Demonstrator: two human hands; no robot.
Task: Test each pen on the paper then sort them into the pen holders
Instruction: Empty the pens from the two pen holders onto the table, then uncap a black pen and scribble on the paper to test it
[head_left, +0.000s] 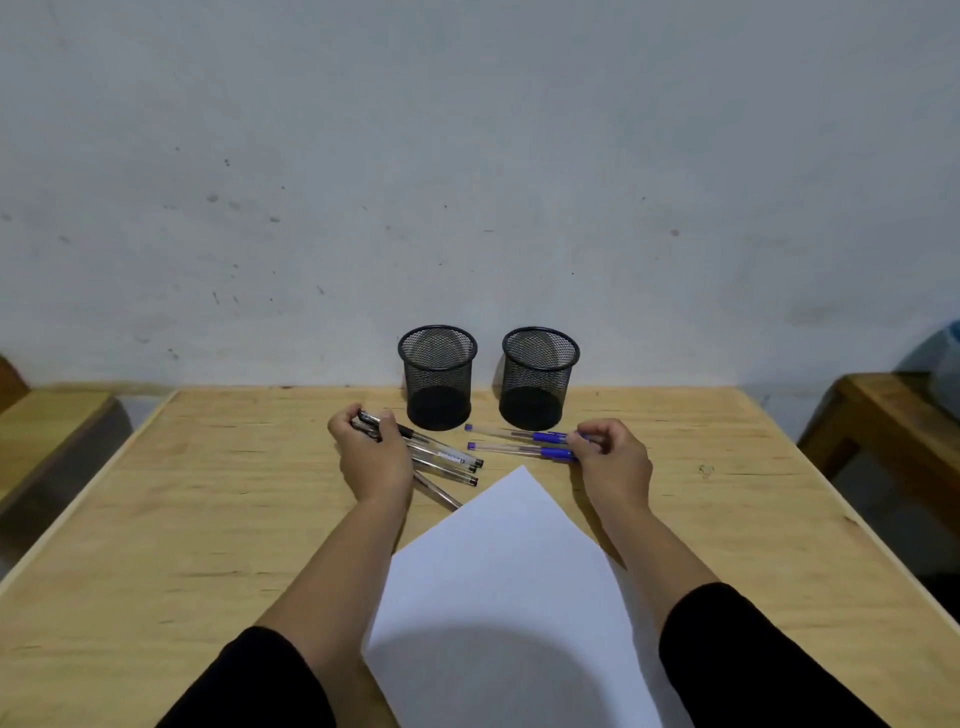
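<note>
Left hand fingers curl over black pens at ten o'clock, right hand pinches blue pens; better lift just one toward paper.

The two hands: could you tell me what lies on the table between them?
Head view: black pens by the left hand, blue pens at the right hand.

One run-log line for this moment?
left hand: on black pens | right hand: on blue pens | holders: empty | paper: blank
</note>
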